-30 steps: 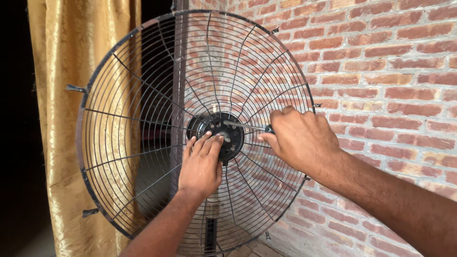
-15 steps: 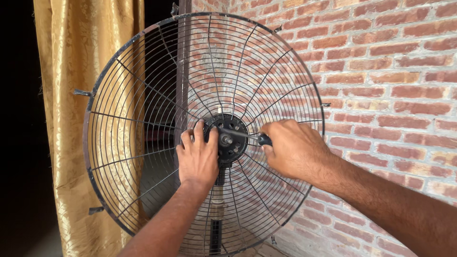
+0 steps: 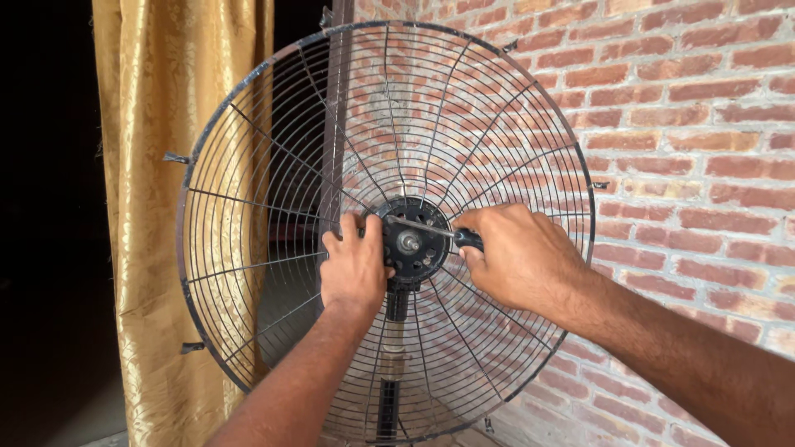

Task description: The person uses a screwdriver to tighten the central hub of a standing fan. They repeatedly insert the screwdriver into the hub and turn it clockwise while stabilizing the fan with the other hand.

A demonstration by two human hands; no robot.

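Two bare forearms, no sleeves, left hand (image 3: 354, 266) and right hand (image 3: 522, 257) ungloved — no rings, no watch.

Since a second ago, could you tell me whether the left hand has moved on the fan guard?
Yes. The left hand has slid up and left beside the black hub: its fingers lay under the hub's lower left, and now rest along its left edge.

Screwdriver handle (image 3: 469, 240) hidden in fingers (image 3: 489, 228)

Red brick wall (image 3: 687, 124) with pale mortar filling the right side. Gold patterned curtain (image 3: 166, 207) hanging at left, folds catching warm light. Beyond it, a dark opening (image 3: 41, 207) showing nothing.
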